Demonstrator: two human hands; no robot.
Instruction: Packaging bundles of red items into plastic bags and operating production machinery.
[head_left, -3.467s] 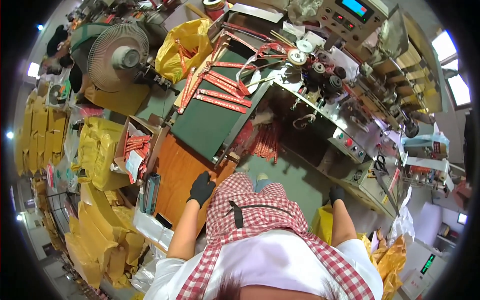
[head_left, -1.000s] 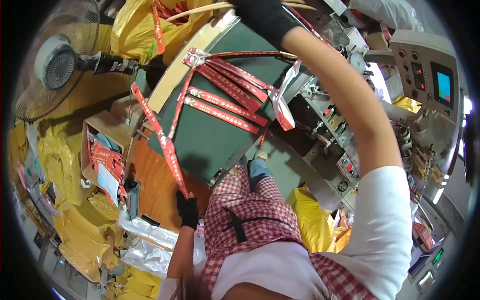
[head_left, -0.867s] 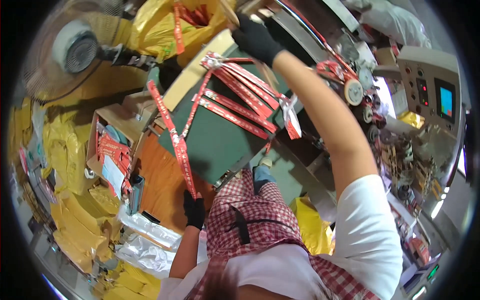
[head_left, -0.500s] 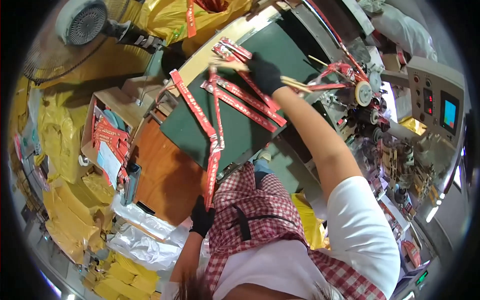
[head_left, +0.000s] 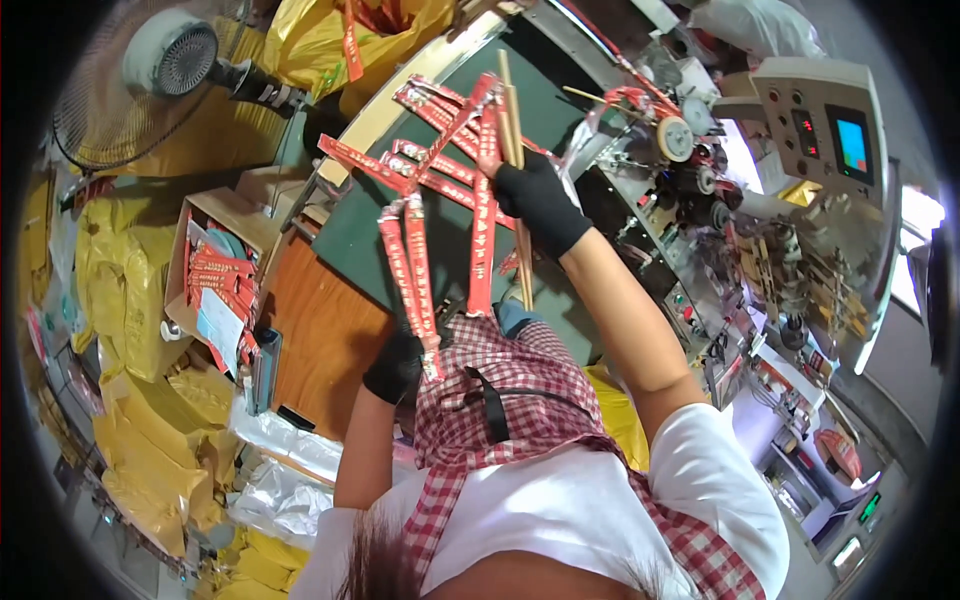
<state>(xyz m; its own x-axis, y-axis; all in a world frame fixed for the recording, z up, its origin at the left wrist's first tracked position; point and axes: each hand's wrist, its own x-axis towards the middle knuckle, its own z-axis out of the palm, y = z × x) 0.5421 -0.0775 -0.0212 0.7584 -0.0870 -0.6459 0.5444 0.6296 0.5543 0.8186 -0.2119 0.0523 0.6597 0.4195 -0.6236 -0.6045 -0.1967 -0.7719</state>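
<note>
My right hand (head_left: 542, 203), in a black fingertip-less glove, is closed around a few thin wooden chopsticks (head_left: 513, 125) and a red printed wrapper (head_left: 483, 225) beside them. Lower left, my gloved left hand (head_left: 393, 365) grips the near end of a folded red wrapper strip (head_left: 412, 270). That strip runs up from the hand toward the other wrappers; its held end is partly hidden. More red wrappers (head_left: 435, 180) lie crossed over the dark green work surface (head_left: 350, 240) between my hands.
A machine with rollers (head_left: 675, 139) and a control panel (head_left: 825, 125) stands right. To the left are a fan (head_left: 170, 55), an open carton (head_left: 180, 250) with red wrappers, and a brown wooden board (head_left: 315, 350). A yellow bag (head_left: 430, 25) sits at the far edge.
My right hand has drawn nearer, and the chopsticks have swung from lying crosswise to pointing away from me. My left hand has risen slightly, its strip now folded double.
</note>
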